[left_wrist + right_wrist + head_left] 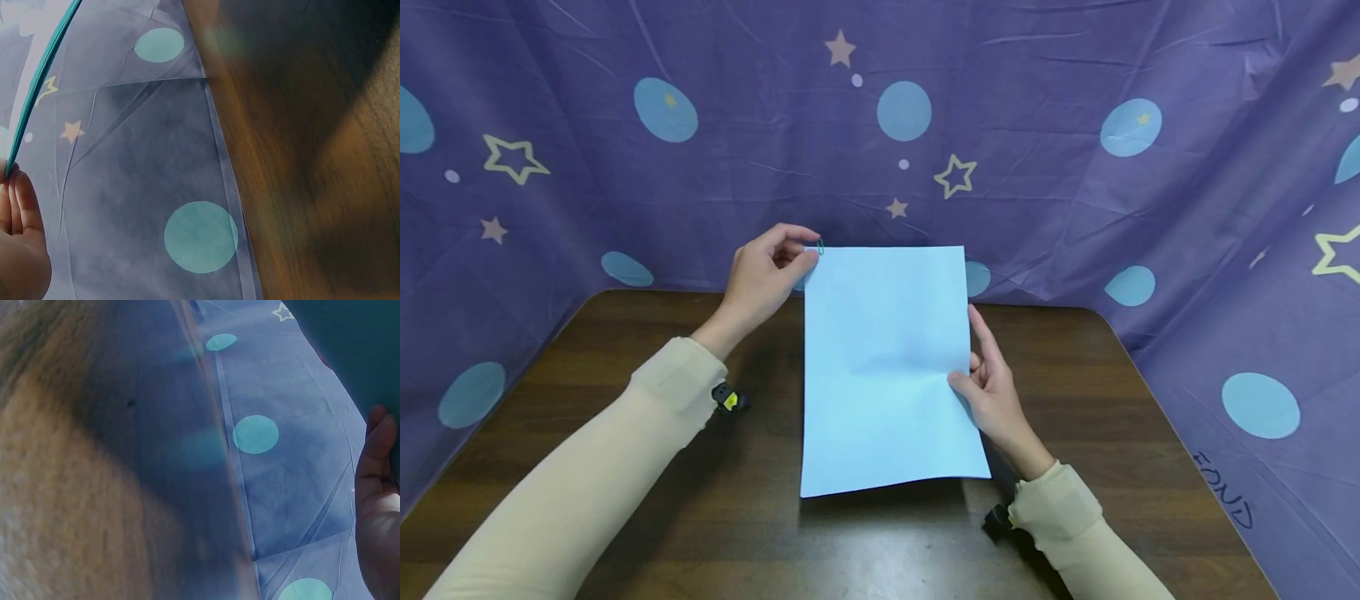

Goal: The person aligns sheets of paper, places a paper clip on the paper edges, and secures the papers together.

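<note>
A stack of light blue paper sheets (883, 325) is held up above the table, broad face toward me. On its top left corner sits a small green paper clip (821, 247). My left hand (763, 271) pinches that corner between thumb and fingers, right beside the clip. Along the right edge, my right hand (994, 396) grips the stack, thumb on the front and the other fingers behind. The left wrist view shows the stack's layered edge (39, 81) above the left hand (22, 234). In the right wrist view, the stack's dark back (353, 347) meets the right hand (378, 500).
Beneath the paper lies a brown wooden table (760, 533) with rounded far corners. A purple curtain (1037, 75) with stars and blue dots hangs behind it and along both sides. Dark wrist devices (728, 398) sit at both cuffs.
</note>
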`<state>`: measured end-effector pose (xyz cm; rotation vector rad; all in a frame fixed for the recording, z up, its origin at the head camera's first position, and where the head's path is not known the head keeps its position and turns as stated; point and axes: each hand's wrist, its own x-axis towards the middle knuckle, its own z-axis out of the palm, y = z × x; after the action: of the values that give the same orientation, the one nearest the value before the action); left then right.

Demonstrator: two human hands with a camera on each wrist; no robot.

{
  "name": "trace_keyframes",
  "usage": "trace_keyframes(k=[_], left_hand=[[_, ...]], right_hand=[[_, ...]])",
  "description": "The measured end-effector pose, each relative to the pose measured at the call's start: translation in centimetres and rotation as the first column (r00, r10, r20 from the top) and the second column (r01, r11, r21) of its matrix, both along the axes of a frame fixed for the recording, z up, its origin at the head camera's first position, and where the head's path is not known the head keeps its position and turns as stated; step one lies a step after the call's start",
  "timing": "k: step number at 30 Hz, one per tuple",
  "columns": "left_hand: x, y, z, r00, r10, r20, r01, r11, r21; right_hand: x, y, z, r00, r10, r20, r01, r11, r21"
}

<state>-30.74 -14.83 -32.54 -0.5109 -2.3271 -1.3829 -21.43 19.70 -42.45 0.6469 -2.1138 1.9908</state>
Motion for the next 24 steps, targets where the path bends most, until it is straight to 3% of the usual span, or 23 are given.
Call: trace_keyframes(k=[24], left_hand=[[0.02,0.08,-0.02,1.000,0.023,0.019,-0.023,1.000,0.010]], right_hand=[[-0.03,0.00,-0.03,1.000,0.007,-0.009,-0.007,1.000,-0.007]])
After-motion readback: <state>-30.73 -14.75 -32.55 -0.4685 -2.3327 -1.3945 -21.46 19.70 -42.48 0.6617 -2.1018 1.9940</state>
